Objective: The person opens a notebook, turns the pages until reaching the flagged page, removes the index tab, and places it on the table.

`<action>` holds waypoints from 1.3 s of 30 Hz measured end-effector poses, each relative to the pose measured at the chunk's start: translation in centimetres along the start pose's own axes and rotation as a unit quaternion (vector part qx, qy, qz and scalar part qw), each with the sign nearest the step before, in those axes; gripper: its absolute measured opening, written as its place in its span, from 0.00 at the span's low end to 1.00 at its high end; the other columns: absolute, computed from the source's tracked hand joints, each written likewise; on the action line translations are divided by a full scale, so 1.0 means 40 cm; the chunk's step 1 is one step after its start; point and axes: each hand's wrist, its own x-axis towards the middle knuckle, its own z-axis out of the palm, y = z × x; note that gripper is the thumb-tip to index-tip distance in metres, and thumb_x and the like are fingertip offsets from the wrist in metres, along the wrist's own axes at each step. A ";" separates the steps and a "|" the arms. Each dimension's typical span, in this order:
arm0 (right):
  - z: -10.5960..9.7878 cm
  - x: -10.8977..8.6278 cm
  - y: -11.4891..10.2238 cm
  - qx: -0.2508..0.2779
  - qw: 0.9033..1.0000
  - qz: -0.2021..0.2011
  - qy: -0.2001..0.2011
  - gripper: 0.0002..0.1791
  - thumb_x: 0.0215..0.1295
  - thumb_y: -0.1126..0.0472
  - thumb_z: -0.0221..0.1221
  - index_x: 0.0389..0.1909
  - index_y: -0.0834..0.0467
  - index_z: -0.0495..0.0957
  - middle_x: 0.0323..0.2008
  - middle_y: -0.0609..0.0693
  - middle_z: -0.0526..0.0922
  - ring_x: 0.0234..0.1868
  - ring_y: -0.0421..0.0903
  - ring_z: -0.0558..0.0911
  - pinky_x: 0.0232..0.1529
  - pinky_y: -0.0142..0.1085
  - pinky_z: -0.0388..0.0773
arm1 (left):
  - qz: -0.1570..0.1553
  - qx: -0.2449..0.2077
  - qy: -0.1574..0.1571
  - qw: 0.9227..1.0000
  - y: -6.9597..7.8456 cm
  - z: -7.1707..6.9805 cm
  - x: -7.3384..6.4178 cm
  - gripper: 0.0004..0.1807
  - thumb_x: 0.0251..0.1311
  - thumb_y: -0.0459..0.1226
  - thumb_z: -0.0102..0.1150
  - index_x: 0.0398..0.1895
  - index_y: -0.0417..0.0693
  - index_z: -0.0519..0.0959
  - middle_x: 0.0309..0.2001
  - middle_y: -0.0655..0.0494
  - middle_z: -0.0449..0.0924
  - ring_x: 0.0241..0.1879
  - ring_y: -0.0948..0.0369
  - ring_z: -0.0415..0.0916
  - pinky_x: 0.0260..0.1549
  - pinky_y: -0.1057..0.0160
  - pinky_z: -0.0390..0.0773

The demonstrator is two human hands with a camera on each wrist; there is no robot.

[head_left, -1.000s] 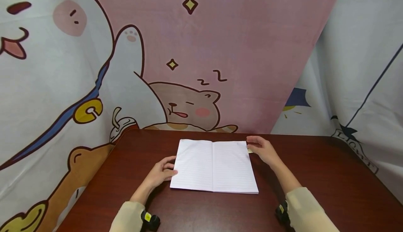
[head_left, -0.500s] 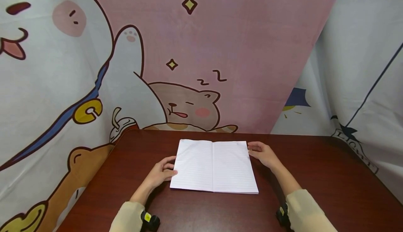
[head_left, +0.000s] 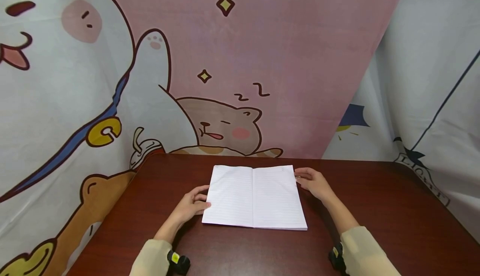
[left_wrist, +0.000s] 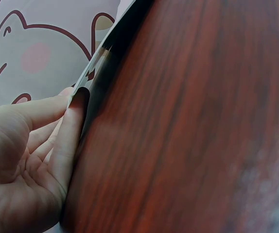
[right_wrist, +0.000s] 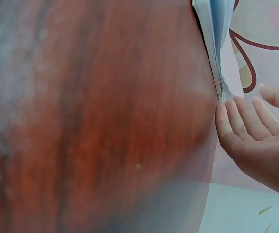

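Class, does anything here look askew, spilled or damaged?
Only slightly: in the right wrist view, page edges of the open notebook stand apart near the right hand rather than lying flush. Nothing looks spilled.

the notebook (head_left: 232, 197) over there has matt, smooth-looking paper pages, and the table (head_left: 270, 251) under it is wood-grained with a soft sheen. behind hangs a matt cloth backdrop (head_left: 300, 59), faintly creased; the sleeves (head_left: 365, 249) look like matt fabric too.
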 end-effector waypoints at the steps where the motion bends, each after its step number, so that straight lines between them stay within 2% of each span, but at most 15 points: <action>1: 0.000 0.000 -0.001 0.007 1.000 -0.003 -0.001 0.23 0.73 0.65 0.55 0.64 0.72 0.68 0.62 0.72 0.74 0.62 0.64 0.76 0.58 0.52 0.78 | -0.001 0.001 0.000 1.000 0.000 -0.001 0.000 0.35 0.64 0.32 0.63 0.72 0.37 0.62 0.48 0.39 0.81 0.39 0.62 0.81 0.40 0.60 0.84; 6: 0.001 0.001 -0.006 0.030 0.999 -0.009 0.008 0.25 0.72 0.65 0.56 0.65 0.72 0.67 0.62 0.72 0.74 0.60 0.62 0.78 0.57 0.49 0.79 | -0.003 0.003 0.003 1.000 0.002 -0.001 0.003 0.34 0.64 0.32 0.63 0.72 0.37 0.63 0.48 0.39 0.81 0.39 0.62 0.81 0.41 0.60 0.84; 9: 0.003 0.003 -0.009 0.042 0.999 -0.002 0.013 0.25 0.71 0.66 0.56 0.65 0.72 0.66 0.60 0.73 0.75 0.56 0.57 0.81 0.54 0.46 0.82 | -0.003 0.002 0.005 1.000 0.002 0.000 0.005 0.34 0.64 0.31 0.63 0.72 0.37 0.63 0.48 0.39 0.81 0.39 0.62 0.81 0.41 0.60 0.84; 13: 0.004 0.002 -0.013 0.039 0.999 0.017 0.018 0.25 0.70 0.67 0.58 0.64 0.72 0.67 0.52 0.70 0.78 0.44 0.45 0.83 0.47 0.39 0.85 | -0.002 -0.003 0.006 1.000 0.001 0.002 0.007 0.34 0.64 0.31 0.63 0.72 0.37 0.63 0.48 0.39 0.81 0.38 0.62 0.81 0.40 0.60 0.85; 16: 0.004 0.000 -0.010 0.022 0.999 0.032 0.015 0.24 0.69 0.64 0.60 0.61 0.72 0.70 0.46 0.65 0.81 0.38 0.40 0.82 0.42 0.37 0.85 | -0.002 -0.005 0.006 1.000 0.000 0.003 0.009 0.34 0.63 0.31 0.63 0.72 0.37 0.63 0.48 0.39 0.81 0.38 0.62 0.81 0.40 0.60 0.85; 22: 0.005 0.001 -0.006 0.010 0.998 0.057 0.009 0.18 0.68 0.60 0.62 0.49 0.71 0.75 0.34 0.53 0.83 0.33 0.41 0.80 0.38 0.33 0.83 | -0.004 -0.003 0.004 1.000 0.005 0.003 0.006 0.34 0.64 0.31 0.63 0.72 0.37 0.63 0.48 0.40 0.81 0.38 0.63 0.81 0.40 0.61 0.84; 25: 0.006 0.001 -0.008 0.012 0.998 0.065 0.009 0.17 0.68 0.60 0.62 0.47 0.71 0.76 0.32 0.50 0.82 0.32 0.42 0.80 0.36 0.33 0.82 | -0.002 -0.003 0.001 1.000 0.006 0.003 0.003 0.34 0.64 0.31 0.63 0.72 0.36 0.62 0.48 0.39 0.80 0.38 0.64 0.81 0.40 0.61 0.84; 31: 0.012 0.003 -0.009 0.016 0.998 0.061 0.013 0.16 0.69 0.61 0.61 0.48 0.70 0.76 0.35 0.53 0.84 0.33 0.42 0.81 0.37 0.34 0.84 | -0.010 -0.002 0.007 1.000 0.006 0.003 0.001 0.34 0.63 0.31 0.63 0.72 0.37 0.63 0.47 0.40 0.81 0.37 0.63 0.81 0.39 0.61 0.84; 39: 0.017 -0.004 -0.017 0.021 0.999 0.039 0.005 0.21 0.72 0.62 0.57 0.60 0.70 0.71 0.50 0.66 0.82 0.41 0.44 0.84 0.43 0.40 0.85 | -0.006 0.001 0.005 1.000 0.008 0.003 -0.002 0.34 0.64 0.31 0.63 0.72 0.36 0.63 0.49 0.36 0.80 0.38 0.62 0.81 0.40 0.59 0.85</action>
